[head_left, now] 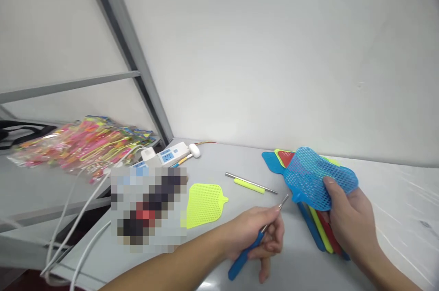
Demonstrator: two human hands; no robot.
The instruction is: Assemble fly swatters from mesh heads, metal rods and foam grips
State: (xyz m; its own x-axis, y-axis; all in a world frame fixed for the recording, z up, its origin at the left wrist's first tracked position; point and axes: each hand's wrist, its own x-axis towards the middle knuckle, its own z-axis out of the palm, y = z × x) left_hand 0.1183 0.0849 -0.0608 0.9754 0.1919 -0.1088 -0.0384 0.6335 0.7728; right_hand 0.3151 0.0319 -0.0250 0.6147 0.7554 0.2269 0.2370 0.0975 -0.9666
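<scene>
My left hand point(252, 234) is closed around a fly swatter handle point(240, 262) with a blue grip and a thin metal rod. The rod's tip points up and right, just short of the socket on a blue mesh fly swatter head point(307, 179). My right hand point(355, 220) pinches that head by its far end, thumb on top. Behind and beneath it lie several fly swatters, with blue, yellow and red grips point(319, 229) showing. To the left, a yellow swatter head point(205, 205) rests flat near a separate yellow-gripped metal handle point(249, 185).
A white power strip point(171, 154) with plugs and cables stands at the back left. Beyond it a pile of colourful plastic-wrapped items point(92, 144) covers a shelf by a grey metal frame point(126, 39). A pixelated patch hides something on the table's left. Clear plastic film point(404, 199) lies at right.
</scene>
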